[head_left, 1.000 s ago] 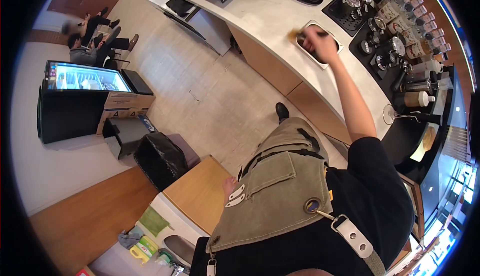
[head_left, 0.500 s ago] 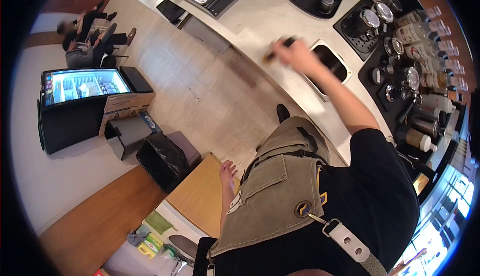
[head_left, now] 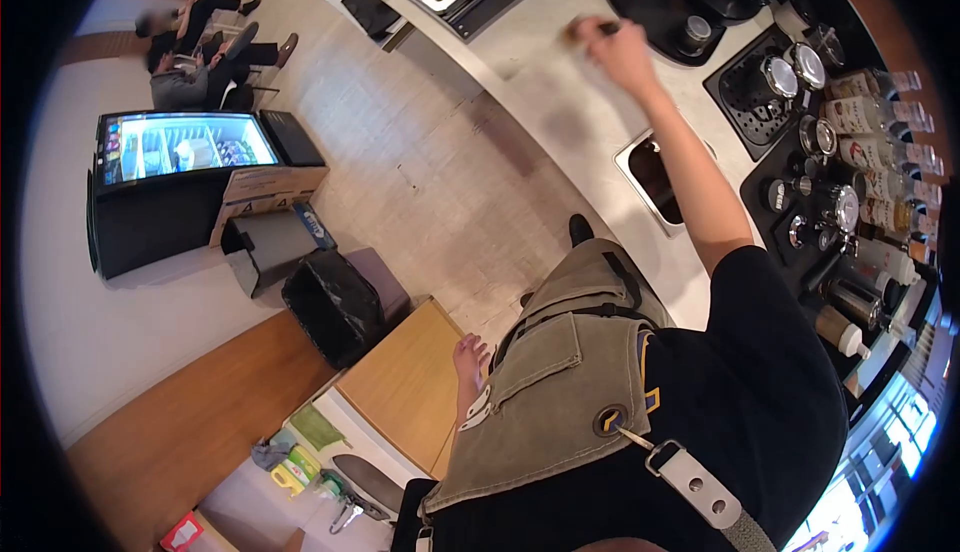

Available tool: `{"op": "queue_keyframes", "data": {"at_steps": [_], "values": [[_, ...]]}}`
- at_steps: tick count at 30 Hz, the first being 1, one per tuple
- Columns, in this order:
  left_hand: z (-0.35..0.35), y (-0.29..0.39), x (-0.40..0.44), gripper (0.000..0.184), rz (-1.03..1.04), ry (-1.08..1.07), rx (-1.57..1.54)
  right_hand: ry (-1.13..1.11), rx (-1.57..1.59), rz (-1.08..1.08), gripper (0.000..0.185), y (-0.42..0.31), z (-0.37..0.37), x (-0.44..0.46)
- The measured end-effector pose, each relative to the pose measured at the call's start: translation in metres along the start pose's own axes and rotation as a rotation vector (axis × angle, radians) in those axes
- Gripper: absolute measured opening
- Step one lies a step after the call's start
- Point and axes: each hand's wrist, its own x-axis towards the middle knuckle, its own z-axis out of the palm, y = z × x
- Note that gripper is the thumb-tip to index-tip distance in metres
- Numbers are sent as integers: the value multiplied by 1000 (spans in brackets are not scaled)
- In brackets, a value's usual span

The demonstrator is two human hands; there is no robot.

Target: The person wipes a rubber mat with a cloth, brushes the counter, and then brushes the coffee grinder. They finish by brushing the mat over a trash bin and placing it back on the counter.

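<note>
My right hand (head_left: pixel 622 55) is closed around a small brush (head_left: pixel 574 32) with a dark handle and a brown end, just over the pale counter (head_left: pixel 525 87). Motion smears both the hand and the brush, so I cannot tell whether the bristles touch the surface. Under my right forearm, a rectangular metal-rimmed bin (head_left: pixel 645 177) is set into the counter and partly hidden. My left hand (head_left: pixel 470 359) hangs beside my apron (head_left: pixel 545 362), holding nothing, its fingers loosely apart near a wooden cabinet top (head_left: pixel 400 377).
Beyond my right hand lies a black mat (head_left: pixel 650 12) with a metal cup (head_left: pixel 695 34). Pitchers (head_left: pixel 780 78) and bottles (head_left: pixel 865 117) line the counter's back. Across the floor stand a lit display fridge (head_left: pixel 185 147) and a black-lined bin (head_left: pixel 335 307). Seated people (head_left: pixel 185 82) are farther off.
My right hand has moved along the counter with the brush, away from the inset bin and toward the machine tray. My left hand still hangs by my side. The view has shifted slightly.
</note>
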Motion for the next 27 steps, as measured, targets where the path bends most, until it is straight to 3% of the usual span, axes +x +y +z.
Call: {"op": "queue_keyframes", "data": {"at_steps": [1, 4, 6, 8, 11, 12, 13, 15, 18, 22, 25, 26, 27], "values": [[2, 2, -1, 30, 0, 7, -25, 214, -43, -46, 43, 27, 3, 22], [7, 8, -7, 30, -32, -11, -11, 209, -267, 89, 44, 48, 56, 12], [12, 8, 5, 29, -32, -16, 4, -118, -190, 18, 45, 6, 96, -39], [6, 2, 5, 29, -41, -19, 22, -385, -109, -272, 43, -24, 122, -75], [8, 13, 8, 29, 6, -3, -34, -396, 17, 175, 40, -49, 78, -41], [9, 17, 4, 29, 34, 13, -74, -261, 284, -136, 38, -4, 77, -12], [10, 19, -1, 29, 59, 26, -113, -102, 101, 59, 36, -17, 53, 7], [9, 13, -6, 30, 58, 10, -117, 290, -70, -86, 38, 15, 42, 47], [7, 0, -11, 30, -5, 19, -60, 145, -292, 92, 41, 26, 91, 18], [5, -19, -9, 31, 12, -33, 89, -531, -150, -151, 39, -30, 146, -77], [-2, -19, -10, 30, -53, 29, -55, -353, 138, 47, 37, -29, 102, -34], [-2, -20, -14, 30, -40, 43, -77, -236, 331, -2, 37, -3, 86, -4], [-2, -18, -17, 30, -26, 55, -97, -53, 258, 42, 41, 0, 66, 24]]}}
